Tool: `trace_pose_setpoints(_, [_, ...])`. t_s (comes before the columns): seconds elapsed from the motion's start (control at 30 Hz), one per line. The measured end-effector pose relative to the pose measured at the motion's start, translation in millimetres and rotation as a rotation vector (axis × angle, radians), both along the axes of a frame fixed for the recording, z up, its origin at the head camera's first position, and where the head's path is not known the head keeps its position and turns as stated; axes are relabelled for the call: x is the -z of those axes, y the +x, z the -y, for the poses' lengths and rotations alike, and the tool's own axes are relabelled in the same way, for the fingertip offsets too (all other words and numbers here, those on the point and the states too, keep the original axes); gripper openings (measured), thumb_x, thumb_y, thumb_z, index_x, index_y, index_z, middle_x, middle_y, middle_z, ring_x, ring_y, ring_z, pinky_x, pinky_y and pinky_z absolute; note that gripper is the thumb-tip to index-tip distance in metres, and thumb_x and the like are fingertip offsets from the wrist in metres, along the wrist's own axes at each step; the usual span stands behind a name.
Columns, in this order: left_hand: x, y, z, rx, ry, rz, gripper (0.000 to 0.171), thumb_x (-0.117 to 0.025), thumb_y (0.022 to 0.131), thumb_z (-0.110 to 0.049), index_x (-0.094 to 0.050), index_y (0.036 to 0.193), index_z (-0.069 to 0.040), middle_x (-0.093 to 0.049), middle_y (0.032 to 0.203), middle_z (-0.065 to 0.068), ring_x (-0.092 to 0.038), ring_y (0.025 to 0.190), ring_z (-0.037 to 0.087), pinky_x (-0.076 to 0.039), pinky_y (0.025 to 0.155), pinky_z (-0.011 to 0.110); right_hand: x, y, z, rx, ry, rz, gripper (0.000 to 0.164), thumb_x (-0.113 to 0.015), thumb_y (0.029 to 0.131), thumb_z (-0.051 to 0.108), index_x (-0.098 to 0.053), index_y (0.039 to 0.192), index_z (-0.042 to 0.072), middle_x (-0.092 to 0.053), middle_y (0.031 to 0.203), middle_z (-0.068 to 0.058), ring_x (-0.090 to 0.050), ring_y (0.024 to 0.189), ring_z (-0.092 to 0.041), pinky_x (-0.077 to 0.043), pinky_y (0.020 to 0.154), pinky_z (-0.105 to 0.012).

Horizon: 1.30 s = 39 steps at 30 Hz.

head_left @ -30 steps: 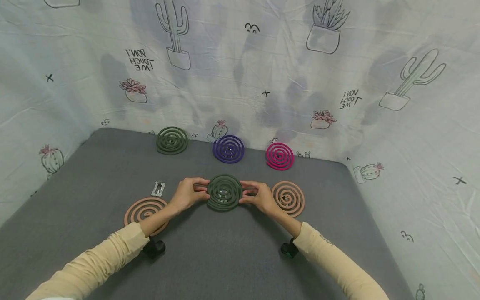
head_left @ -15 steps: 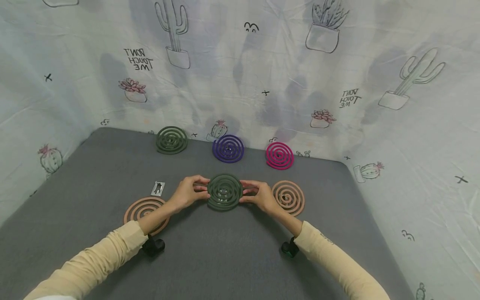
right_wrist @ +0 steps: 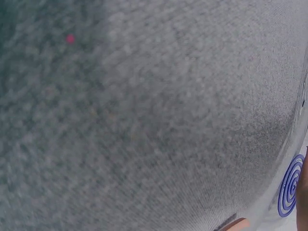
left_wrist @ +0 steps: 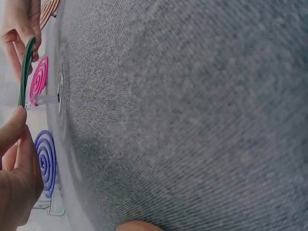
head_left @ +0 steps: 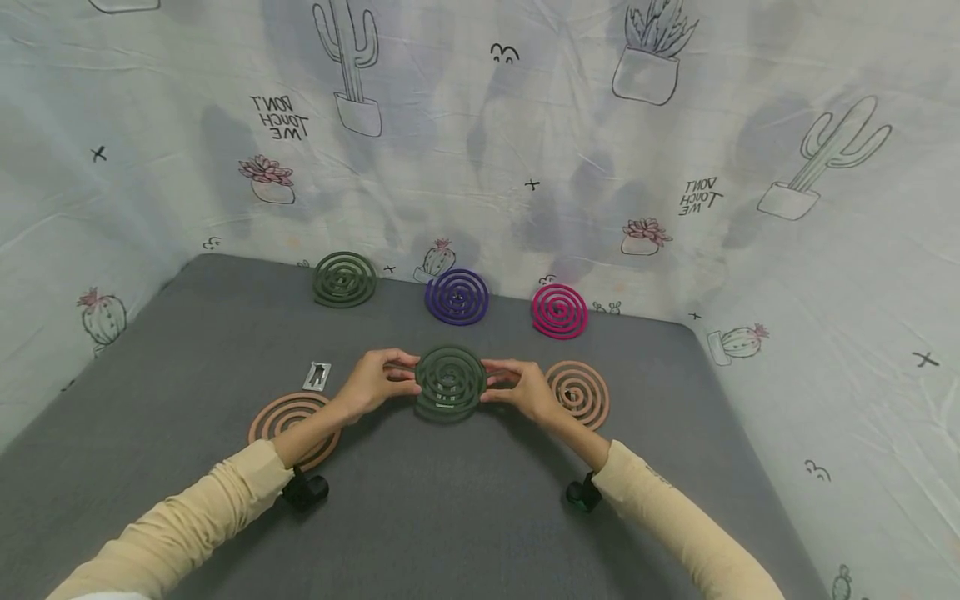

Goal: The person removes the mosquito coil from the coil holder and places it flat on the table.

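Note:
A dark green mosquito coil (head_left: pixel 450 367) is held between both hands at the middle of the table. My left hand (head_left: pixel 375 383) pinches its left rim and my right hand (head_left: pixel 525 390) its right rim. Seen edge-on in the left wrist view, the green coil (left_wrist: pixel 26 67) is raised off the grey surface. Below it lies a small metal stand (left_wrist: pixel 60 89), glimpsed through the rings from above. Nearest my left forearm is a tan coil (head_left: pixel 270 417), partly covered by it; another tan coil (head_left: pixel 592 396) lies beside my right hand.
Along the back edge sit a green coil (head_left: pixel 343 280), a purple coil (head_left: pixel 457 297) and a pink coil (head_left: pixel 559 312). A flat metal stand (head_left: pixel 317 377) lies left of my left hand. Patterned cloth (head_left: pixel 480 150) walls off the back and sides of the grey table (head_left: pixel 450 517).
Both hands have kept their hold on the green coil and lifted it very slightly; its lower outer ring now shows a little apart from the rest. The other coils have not moved.

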<state>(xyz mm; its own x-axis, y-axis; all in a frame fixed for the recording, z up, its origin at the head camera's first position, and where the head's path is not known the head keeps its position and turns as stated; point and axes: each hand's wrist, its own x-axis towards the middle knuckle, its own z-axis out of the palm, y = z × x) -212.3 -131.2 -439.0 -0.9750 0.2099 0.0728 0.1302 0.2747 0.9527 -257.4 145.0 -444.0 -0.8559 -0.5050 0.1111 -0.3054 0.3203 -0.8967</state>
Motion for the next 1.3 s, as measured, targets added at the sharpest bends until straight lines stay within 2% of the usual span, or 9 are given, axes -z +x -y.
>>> trace_pose_setpoints(0.23, [-2.8,3.9,0,0.011,0.031,0.017,0.041,-0.072,0.082,0.004,-0.058,0.119,0.013,-0.056,0.124,0.029,-0.062,0.104,0.038,-0.056,0.078,0.026,-1.6,1.5,-2,-0.011,-0.036,0.021,0.053,-0.079,0.072,-0.003,-0.063,0.123,-0.004,-0.064,0.117,-0.02,-0.066,0.096,-0.032,-0.055,0.074,-0.021])
trace_pose_setpoints(0.47, [-3.0,7.1,-1,0.007,0.032,0.002,0.04,-0.072,0.082,0.003,-0.058,0.119,0.012,-0.057,0.124,0.029,-0.063,0.103,0.038,-0.056,0.08,0.028,-3.4,2.8,-3,-0.015,-0.048,0.047,0.054,-0.079,0.072,-0.003,-0.062,0.124,-0.003,-0.064,0.117,-0.02,-0.065,0.097,-0.033,-0.054,0.072,-0.019])
trace_pose_setpoints(0.7, [-4.6,9.8,-2,0.008,0.042,0.018,0.041,-0.073,0.08,0.006,-0.059,0.118,0.011,-0.058,0.122,0.027,-0.063,0.102,0.037,-0.056,0.079,0.027,-31.6,19.6,1,-0.037,-0.052,0.068,0.052,-0.074,0.074,-0.011,-0.056,0.123,-0.015,-0.059,0.119,-0.031,-0.06,0.099,-0.047,-0.052,0.072,-0.015])
trace_pose_setpoints(0.93, [-4.7,13.2,-2,0.009,0.045,0.025,0.041,-0.073,0.08,0.006,-0.059,0.118,0.012,-0.059,0.121,0.027,-0.064,0.101,0.036,-0.056,0.079,0.027,-8.8,11.5,-3,-0.028,-0.07,0.102,0.055,-0.076,0.073,-0.01,-0.058,0.125,-0.008,-0.06,0.121,-0.026,-0.062,0.101,-0.041,-0.054,0.076,-0.019])
trace_pose_setpoints(1.07, [-5.3,14.1,-2,0.01,0.055,0.029,0.041,-0.073,0.08,0.006,-0.059,0.118,0.012,-0.059,0.12,0.028,-0.064,0.101,0.036,-0.056,0.079,0.027,-7.6,12.0,-4,-0.025,-0.072,0.105,0.055,-0.077,0.073,-0.006,-0.06,0.126,-0.004,-0.061,0.122,-0.022,-0.062,0.101,-0.037,-0.055,0.078,-0.022])
trace_pose_setpoints(1.3, [-5.6,15.3,-2,0.015,0.066,0.033,0.041,-0.073,0.08,0.006,-0.058,0.118,0.013,-0.058,0.12,0.028,-0.064,0.101,0.037,-0.056,0.079,0.027,-8.0,13.2,-5,-0.037,-0.08,0.099,0.055,-0.078,0.073,-0.005,-0.061,0.125,-0.005,-0.061,0.121,-0.022,-0.063,0.099,-0.035,-0.056,0.078,-0.023])
